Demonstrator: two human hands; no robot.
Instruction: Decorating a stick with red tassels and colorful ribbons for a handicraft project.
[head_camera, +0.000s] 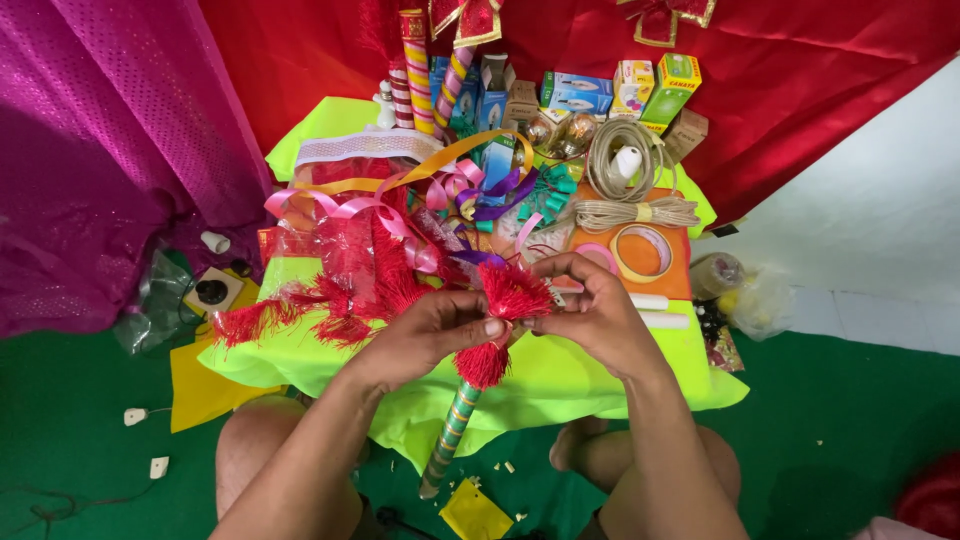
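Both hands meet over the counter's (600, 385) near edge: the left hand (435, 330) pinches the red tassel (505, 310) steady on the striped stick (452, 432), while the right hand (595, 310) closes around its fringe.

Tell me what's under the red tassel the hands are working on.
Below the red tassel a stick wrapped in green, gold and red stripes runs down over the lime-green cloth. The left hand and right hand cover its top end.
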